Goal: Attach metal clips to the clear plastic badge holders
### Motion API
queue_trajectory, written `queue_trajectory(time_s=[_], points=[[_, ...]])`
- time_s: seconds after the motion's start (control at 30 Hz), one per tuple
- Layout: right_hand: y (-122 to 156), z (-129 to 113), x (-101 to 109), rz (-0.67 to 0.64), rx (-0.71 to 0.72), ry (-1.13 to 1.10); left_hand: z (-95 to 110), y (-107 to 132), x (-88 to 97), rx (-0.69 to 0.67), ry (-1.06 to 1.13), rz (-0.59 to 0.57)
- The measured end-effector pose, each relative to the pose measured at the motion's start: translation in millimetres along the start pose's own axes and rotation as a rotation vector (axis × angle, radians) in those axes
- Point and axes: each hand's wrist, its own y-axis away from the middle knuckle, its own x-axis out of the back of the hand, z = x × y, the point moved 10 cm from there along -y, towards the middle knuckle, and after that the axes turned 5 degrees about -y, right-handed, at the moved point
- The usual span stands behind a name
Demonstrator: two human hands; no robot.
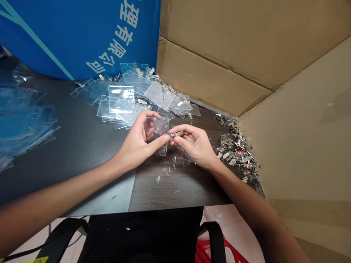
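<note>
A clear plastic badge holder [161, 126] stands tilted above the table, held in my left hand [144, 137]. That hand's thumb reaches across to the holder's edge, beside the metal clip. My right hand [194, 144] pinches the metal badge clip [177, 134] between thumb and forefinger. The clip meets the holder's edge; whether its strap passes through the slot, I cannot tell. Behind my hands lies a heap of clear badge holders [122, 98], several with clips on them. Right of my right hand is a pile of loose metal clips [237, 153].
A stack of badge holders [24, 124] lies at the table's left. Small clear plastic bits [166, 170] are scattered near my hands. A brown cardboard wall [219, 54] and a blue panel [82, 33] border the back. The table's front edge is close to my lap.
</note>
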Motion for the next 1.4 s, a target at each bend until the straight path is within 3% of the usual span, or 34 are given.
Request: queue_trajectory(time_s=[0.4,0.63,0.83,1.13,1.4], points=[[3,-2,-1,0.016,0.017,0.099,6,6,7.9,-0.086,-0.169,0.105],[3,-7,1,0.068,0.089,0.230,3,8,5.1,-0.094,-0.177,0.088],[4,-6,2,0.114,0.088,0.239,-3,8,0.6,0.005,-0.133,0.030],[-6,-6,-2,0.022,0.081,0.130,-22,7,-12.4,0.101,-0.046,-0.145],[-15,-4,11,0.068,0.080,0.103,-9,-2,-10.4,0.175,-0.004,-0.312]])
